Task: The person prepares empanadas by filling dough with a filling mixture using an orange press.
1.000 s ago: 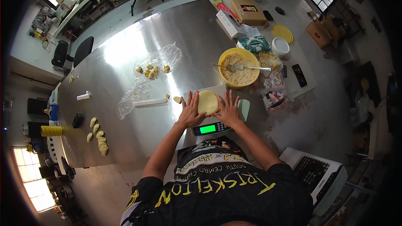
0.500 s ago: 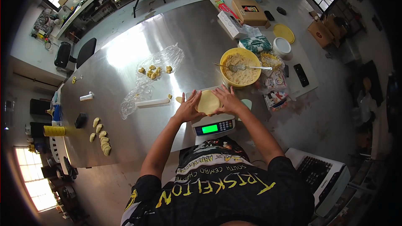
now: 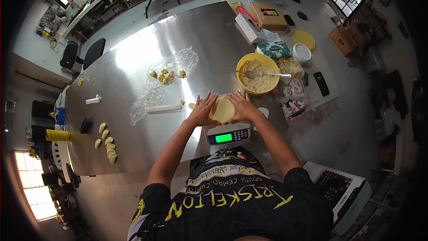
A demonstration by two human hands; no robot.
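Looking down from a head camera, I am seeing both hands cupping a flat round of pale dough (image 3: 223, 110) above a digital scale (image 3: 228, 135) at the near edge of a steel table (image 3: 133, 62). My left hand (image 3: 202, 110) is pressing the dough's left edge with fingers spread wide; my right hand (image 3: 240, 106) is lying against its right edge, fingers also splayed, so the disc is sitting between the two palms. Just beyond the hands, to the right, a yellow bowl (image 3: 241, 70) of filling is holding a spoon (image 3: 263, 74). Farther left, clear plastic wrap (image 3: 178, 60) is carrying small dough lumps (image 3: 166, 76), and finished folded dumplings (image 3: 107, 143) are lining the table's near left edge.
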